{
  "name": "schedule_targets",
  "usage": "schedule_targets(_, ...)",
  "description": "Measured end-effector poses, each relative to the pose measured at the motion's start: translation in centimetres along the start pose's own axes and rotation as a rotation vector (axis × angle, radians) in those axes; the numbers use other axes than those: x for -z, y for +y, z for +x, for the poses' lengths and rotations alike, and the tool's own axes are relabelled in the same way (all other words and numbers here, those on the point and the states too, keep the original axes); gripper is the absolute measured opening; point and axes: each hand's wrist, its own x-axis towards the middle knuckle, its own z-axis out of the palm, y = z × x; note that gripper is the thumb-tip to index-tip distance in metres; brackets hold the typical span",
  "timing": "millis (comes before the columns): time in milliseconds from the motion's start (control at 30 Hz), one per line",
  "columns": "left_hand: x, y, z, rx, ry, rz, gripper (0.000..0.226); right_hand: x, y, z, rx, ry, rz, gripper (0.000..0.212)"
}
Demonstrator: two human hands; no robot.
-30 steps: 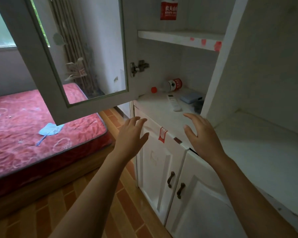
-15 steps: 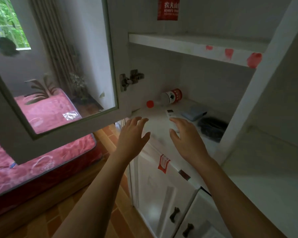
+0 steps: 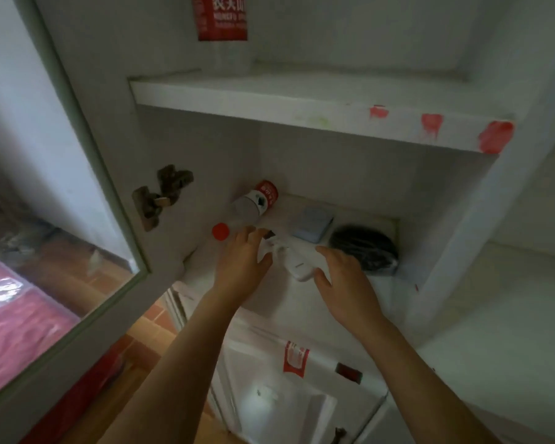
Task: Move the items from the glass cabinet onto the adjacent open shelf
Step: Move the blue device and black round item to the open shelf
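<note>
grip: left hand (image 3: 242,265) and right hand (image 3: 343,277) half-open, closing on either end of white remote (image 3: 297,262) — hold not yet firm | location: remote on glass cabinet shelf (image 3: 302,302), bottle (image 3: 253,205) behind | step: first pickup | next: lift, carry right past divider post (image 3: 455,238) to open shelf (image 3: 510,309) — door (image 3: 77,187) open, room ample

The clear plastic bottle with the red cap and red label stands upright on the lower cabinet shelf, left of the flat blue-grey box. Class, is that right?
Not quite. The clear plastic bottle with the red cap and red label lies on its side, not upright, its cap pointing toward the open door. The head view shows it on the lower cabinet shelf, left of the flat blue-grey box.
</note>
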Motion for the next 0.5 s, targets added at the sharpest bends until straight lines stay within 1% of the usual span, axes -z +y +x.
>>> schedule_targets(100,-0.9,0.1,2.4,-0.069,-0.023,-0.037,0.049,-0.5,0.5,0.1,-0.082,0.078,-0.031,0.044)
schedule_targets(200,-2.2,0.7,4.6,-0.099,-0.067,-0.031,0.055,-0.8,0.9,-0.1,-0.154,0.146,-0.056,0.046)
schedule_targets(300,-3.7,2.1,6.5,-0.110,-0.128,0.001,0.059,-0.7,1.4,-0.1,-0.200,0.168,-0.115,0.047)
schedule_targets(367,-4.8,3.1,7.7,-0.107,-0.189,0.064,0.065,-0.5,1.8,0.0,-0.226,0.184,-0.161,0.048)
schedule_targets(500,-6.8,4.6,9.1,-0.064,-0.262,0.146,0.073,0.1,2.5,0.1,-0.254,0.188,-0.233,0.049)
